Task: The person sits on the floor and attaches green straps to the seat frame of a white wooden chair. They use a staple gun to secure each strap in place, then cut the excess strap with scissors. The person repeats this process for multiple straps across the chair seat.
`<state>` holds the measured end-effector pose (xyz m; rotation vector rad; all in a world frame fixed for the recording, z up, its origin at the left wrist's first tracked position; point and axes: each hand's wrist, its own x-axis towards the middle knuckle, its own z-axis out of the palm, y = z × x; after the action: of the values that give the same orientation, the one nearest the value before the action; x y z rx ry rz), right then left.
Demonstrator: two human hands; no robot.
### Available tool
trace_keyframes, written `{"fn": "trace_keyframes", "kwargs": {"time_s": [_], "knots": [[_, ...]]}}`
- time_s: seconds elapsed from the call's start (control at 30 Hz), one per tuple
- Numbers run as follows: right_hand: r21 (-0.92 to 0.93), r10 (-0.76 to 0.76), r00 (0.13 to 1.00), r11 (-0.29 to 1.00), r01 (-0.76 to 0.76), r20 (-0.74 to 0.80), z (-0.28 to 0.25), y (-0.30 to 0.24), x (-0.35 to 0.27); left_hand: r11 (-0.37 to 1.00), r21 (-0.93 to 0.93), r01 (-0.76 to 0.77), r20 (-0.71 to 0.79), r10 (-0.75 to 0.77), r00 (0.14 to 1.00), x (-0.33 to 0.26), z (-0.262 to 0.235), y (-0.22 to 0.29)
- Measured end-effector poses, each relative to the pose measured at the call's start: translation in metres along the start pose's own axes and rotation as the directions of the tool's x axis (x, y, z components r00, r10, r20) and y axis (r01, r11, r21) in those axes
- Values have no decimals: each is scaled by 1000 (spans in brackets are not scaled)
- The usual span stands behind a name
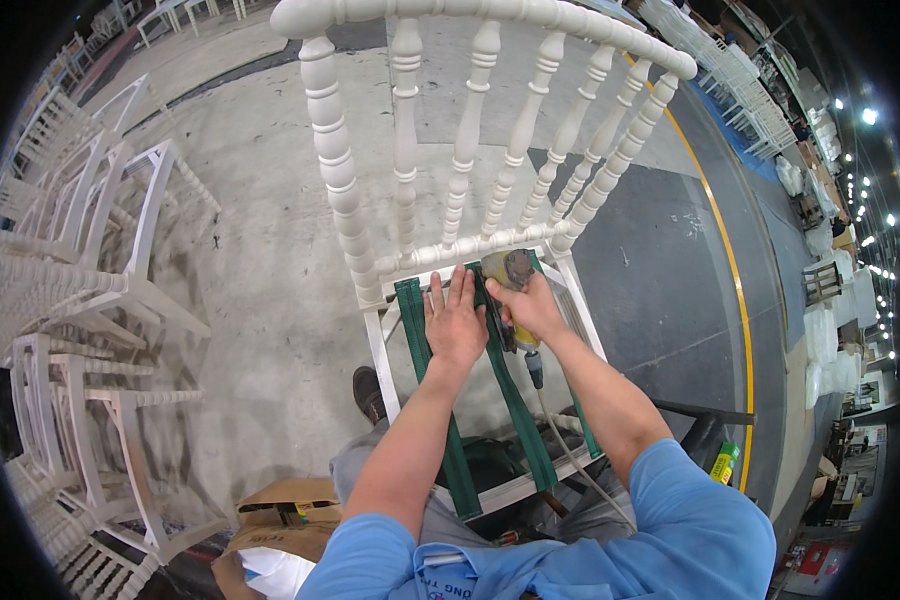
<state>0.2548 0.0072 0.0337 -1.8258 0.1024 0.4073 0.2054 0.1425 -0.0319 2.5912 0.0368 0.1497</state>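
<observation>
A white chair [340,150] with a turned-spindle back stands before me, its open seat frame near my lap. Green webbing straps [516,400] run from front to back across the seat. Against the rear rail, my left hand [457,328] lies flat with fingers outstretched, beside and partly over the straps. My right hand [532,305] is wrapped round the handle of a yellow and black air stapler [508,268]. The stapler's head is at the rear rail by the middle strap; its exact contact point is hidden. A pale air hose [562,432] trails from the handle toward me.
Several unfinished white chairs [135,290] are stacked at the left. An open cardboard box [288,495] sits at the lower left. On the right are a small green box [725,462] and a yellow floor line [728,250]. More white chairs [740,95] stand far right.
</observation>
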Motion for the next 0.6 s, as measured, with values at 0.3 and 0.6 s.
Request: {"fn": "trace_keyframes", "kwargs": {"time_s": [0.3, 0.6], "knots": [[10, 34, 999, 999, -34, 12, 9, -9, 0, 751, -496, 437, 237, -367, 899, 8, 9, -5], [-68, 66, 998, 995, -67, -21, 13, -6, 0, 754, -446, 483, 279, -395, 875, 6, 29, -15]]}}
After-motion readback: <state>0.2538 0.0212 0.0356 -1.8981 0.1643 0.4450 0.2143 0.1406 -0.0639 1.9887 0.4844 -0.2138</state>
